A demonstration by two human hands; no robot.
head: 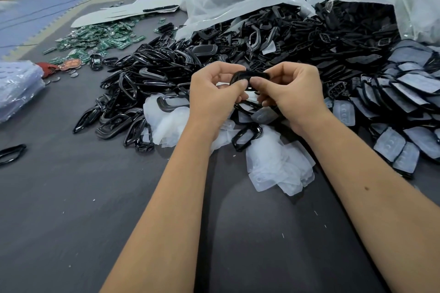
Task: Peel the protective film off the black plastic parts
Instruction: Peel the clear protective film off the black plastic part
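Pinching a black ring-shaped part (247,75) between thumbs and forefingers, the left hand (214,95) and right hand (292,93) hold it raised above the grey table (71,197). Peeled film sheets (278,169) lie just beneath, a heap of black parts (273,38) behind, green circuit boards (100,39) far left.

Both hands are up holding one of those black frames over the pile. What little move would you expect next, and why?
Probably the right hand pulls away from the left hand to draw film off the black frame. Both hands pinch that frame between them above the heap of peeled film, and film-covered parts wait at right. Whether an edge is lifted yet, I cannot tell.
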